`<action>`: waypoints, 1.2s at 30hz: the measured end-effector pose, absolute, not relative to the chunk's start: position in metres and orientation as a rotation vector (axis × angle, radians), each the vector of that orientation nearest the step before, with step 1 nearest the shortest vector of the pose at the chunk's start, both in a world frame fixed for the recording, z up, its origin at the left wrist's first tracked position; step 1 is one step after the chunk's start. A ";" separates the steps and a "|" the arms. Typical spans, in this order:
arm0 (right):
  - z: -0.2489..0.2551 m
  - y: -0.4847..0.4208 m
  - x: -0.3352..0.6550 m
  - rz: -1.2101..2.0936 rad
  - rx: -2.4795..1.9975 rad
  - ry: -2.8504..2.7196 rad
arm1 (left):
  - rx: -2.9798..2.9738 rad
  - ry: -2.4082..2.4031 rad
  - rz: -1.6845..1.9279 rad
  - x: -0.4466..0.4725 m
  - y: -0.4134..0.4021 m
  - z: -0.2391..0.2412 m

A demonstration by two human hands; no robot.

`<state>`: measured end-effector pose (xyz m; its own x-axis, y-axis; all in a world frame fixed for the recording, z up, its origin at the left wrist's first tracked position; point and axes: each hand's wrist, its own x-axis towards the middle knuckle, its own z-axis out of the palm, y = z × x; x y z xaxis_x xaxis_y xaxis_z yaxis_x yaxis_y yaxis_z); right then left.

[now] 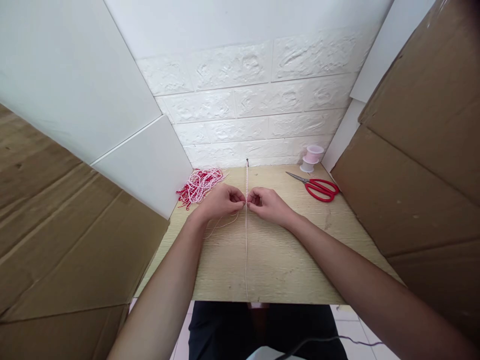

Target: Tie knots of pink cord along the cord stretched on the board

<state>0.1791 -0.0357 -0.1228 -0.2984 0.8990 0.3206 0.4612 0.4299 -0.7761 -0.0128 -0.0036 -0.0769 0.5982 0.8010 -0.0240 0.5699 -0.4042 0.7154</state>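
A pale cord (246,255) runs straight from a small hook (247,160) at the foot of the wall to the front edge of the table. Its far stretch looks thicker and braided. My left hand (227,201) and my right hand (265,204) meet on either side of it, about halfway along. Thumb and fingers of each are pinched together at the cord; thin thread seems to be in them, but the fingertips hide it. Loose pale thread (221,226) trails on the table below my left hand.
A heap of red, pink and white cords (202,185) lies at the back left. Red-handled scissors (320,189) lie at the right, blades pointing left. Two stacked thread spools (312,156) stand in the back right corner. Cardboard panels (420,165) flank the wooden table (285,265).
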 end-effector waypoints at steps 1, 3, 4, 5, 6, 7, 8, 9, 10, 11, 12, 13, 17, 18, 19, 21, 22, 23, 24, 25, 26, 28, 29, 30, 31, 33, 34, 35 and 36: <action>-0.123 -0.035 0.179 0.729 -1.150 -1.922 | 2.125 1.081 0.423 -0.013 -0.004 -0.077; -0.124 -0.035 0.179 0.732 -1.147 -1.922 | 2.123 1.087 0.420 -0.012 -0.003 -0.078; -0.124 -0.035 0.179 0.731 -1.146 -1.922 | 2.125 1.091 0.417 -0.012 -0.003 -0.079; -0.124 -0.035 0.179 0.729 -1.146 -1.922 | 2.129 1.093 0.417 -0.012 -0.003 -0.079; -0.125 -0.035 0.179 0.729 -1.147 -1.923 | 2.138 1.095 0.421 -0.012 -0.002 -0.080; -0.125 -0.035 0.179 0.729 -1.147 -1.925 | 2.148 1.098 0.428 -0.012 -0.002 -0.080; -0.125 -0.035 0.179 0.728 -1.147 -1.926 | 2.158 1.101 0.436 -0.012 -0.002 -0.081; -0.125 -0.035 0.179 0.722 -1.146 -1.925 | 2.165 1.104 0.441 -0.012 -0.002 -0.081; -0.125 -0.035 0.179 0.710 -1.146 -1.923 | 2.169 1.107 0.442 -0.013 -0.002 -0.081; -0.124 -0.035 0.179 0.693 -1.146 -1.919 | 2.167 1.109 0.437 -0.013 -0.002 -0.081; -0.124 -0.035 0.179 0.675 -1.149 -1.915 | 2.163 1.109 0.429 -0.013 -0.002 -0.080; -0.124 -0.035 0.179 0.662 -1.153 -1.913 | 2.156 1.108 0.423 -0.013 -0.002 -0.080; -0.122 -0.036 0.179 0.704 -1.174 -1.908 | 2.132 1.110 0.417 -0.013 -0.002 -0.079; -0.122 -0.037 0.179 0.721 -1.179 -1.902 | 2.129 1.116 0.411 -0.014 -0.002 -0.079; -0.122 -0.036 0.179 0.727 -1.186 -1.899 | 2.127 1.121 0.399 -0.014 -0.001 -0.079; -0.121 -0.036 0.180 0.684 -1.207 -1.905 | 2.124 1.124 0.368 -0.015 -0.001 -0.079; -0.121 -0.035 0.181 0.636 -1.219 -1.918 | 2.125 1.122 0.351 -0.016 -0.001 -0.079; -0.120 -0.035 0.182 0.578 -1.231 -1.939 | 2.129 1.118 0.335 -0.016 0.000 -0.079; -0.120 -0.034 0.183 0.519 -1.241 -1.966 | 2.136 1.116 0.320 -0.016 0.000 -0.079; -0.120 -0.034 0.184 0.469 -1.249 -1.997 | 2.146 1.116 0.310 -0.017 0.000 -0.079; -0.120 -0.034 0.185 0.431 -1.257 -2.028 | 2.160 1.118 0.306 -0.016 -0.001 -0.079; -0.121 -0.033 0.186 0.388 -1.279 -2.081 | 2.201 1.119 0.313 -0.016 -0.001 -0.078; -0.122 -0.033 0.186 0.377 -1.292 -2.098 | 2.223 1.116 0.319 -0.016 -0.002 -0.078; -0.122 -0.033 0.186 0.372 -1.304 -2.109 | 2.247 1.112 0.326 -0.015 -0.002 -0.078; -0.123 -0.033 0.186 0.371 -1.314 -2.114 | 2.270 1.107 0.332 -0.015 -0.002 -0.078; -0.124 -0.033 0.184 0.380 -1.317 -2.121 | 2.313 1.101 0.337 -0.013 -0.003 -0.079; -0.124 -0.033 0.184 0.389 -1.311 -2.123 | 2.336 1.100 0.339 -0.013 -0.003 -0.079; -0.125 -0.033 0.183 0.396 -1.302 -2.126 | 2.358 1.102 0.341 -0.012 -0.003 -0.080; -0.125 -0.033 0.182 0.403 -1.292 -2.127 | 2.379 1.105 0.341 -0.011 -0.003 -0.081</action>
<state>0.1820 -0.0327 -0.1254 -0.3373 0.8770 0.3421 0.6914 0.4774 -0.5422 -0.0115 -0.0033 -0.0807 0.6409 0.7674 0.0191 0.6444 -0.5513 0.5299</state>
